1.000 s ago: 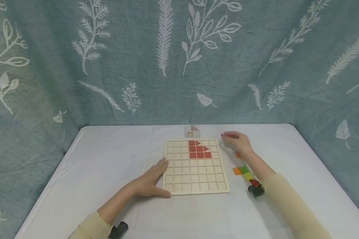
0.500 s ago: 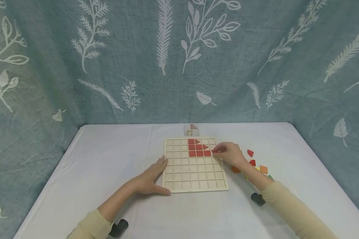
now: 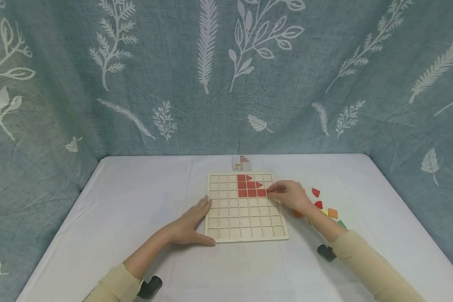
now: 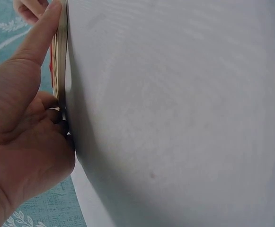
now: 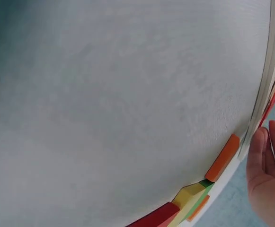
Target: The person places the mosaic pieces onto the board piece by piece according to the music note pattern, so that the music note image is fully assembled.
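Note:
A pale wooden grid board (image 3: 245, 220) lies on the white table. Red square tiles (image 3: 252, 193) and red pointed tiles (image 3: 259, 185) fill cells in its top three rows, stepping outward to the right. My left hand (image 3: 188, 224) rests along the board's left edge, fingers spread at the side and thumb at the near left corner. Over the right side of the third row, my right hand (image 3: 290, 195) pinches a small red tile (image 3: 270, 191) between thumb and fingers, beside the row's last red square. The fingertips mostly hide that tile's shape.
Loose tiles lie right of the board: two red ones, such as the red tile (image 3: 316, 192), an orange square (image 3: 333, 213) and a green tile (image 3: 341, 224). The right forearm covers others, including a yellow tile (image 5: 189, 198). Behind the board is a small picture card (image 3: 241, 162).
The right hand has moved left and nearer from beyond the board's far right corner, bringing the red tile to the third row; it then barely moves. The left hand stays put.

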A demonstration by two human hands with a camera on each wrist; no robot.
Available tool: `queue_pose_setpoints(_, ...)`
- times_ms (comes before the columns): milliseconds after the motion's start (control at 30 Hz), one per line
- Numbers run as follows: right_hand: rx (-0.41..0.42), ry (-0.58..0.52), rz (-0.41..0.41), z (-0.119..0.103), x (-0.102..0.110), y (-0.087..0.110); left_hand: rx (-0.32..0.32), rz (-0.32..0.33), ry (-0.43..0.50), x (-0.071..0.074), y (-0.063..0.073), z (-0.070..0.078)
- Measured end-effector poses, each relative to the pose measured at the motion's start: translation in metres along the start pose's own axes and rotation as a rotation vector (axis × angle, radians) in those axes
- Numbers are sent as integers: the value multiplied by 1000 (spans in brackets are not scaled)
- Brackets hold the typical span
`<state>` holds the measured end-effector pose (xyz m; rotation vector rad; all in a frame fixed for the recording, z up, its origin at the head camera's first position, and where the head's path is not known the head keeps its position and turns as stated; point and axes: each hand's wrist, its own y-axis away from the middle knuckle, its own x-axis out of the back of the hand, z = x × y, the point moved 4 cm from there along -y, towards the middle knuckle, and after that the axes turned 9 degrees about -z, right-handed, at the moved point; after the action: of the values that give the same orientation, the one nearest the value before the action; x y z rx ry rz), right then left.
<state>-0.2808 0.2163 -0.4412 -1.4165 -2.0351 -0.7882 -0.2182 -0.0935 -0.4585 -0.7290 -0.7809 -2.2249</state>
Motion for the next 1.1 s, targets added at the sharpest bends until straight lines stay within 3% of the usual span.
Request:
queue_pose_setpoints(167,-41,-27,18,6,8,4,-2,-6,-11,0,-1,0)
queue_pose_setpoints(600,-121,-297,25,28,38,38,-1,-15,-17,2,0,1)
queue_pose_setpoints(900,-214,-290,46,56,53,54,-4,-17,-9,3,1,1)
queue_pose_setpoints(1100,-165,-152,-5,61,49,64,-10,-17,-4,2,1,2)
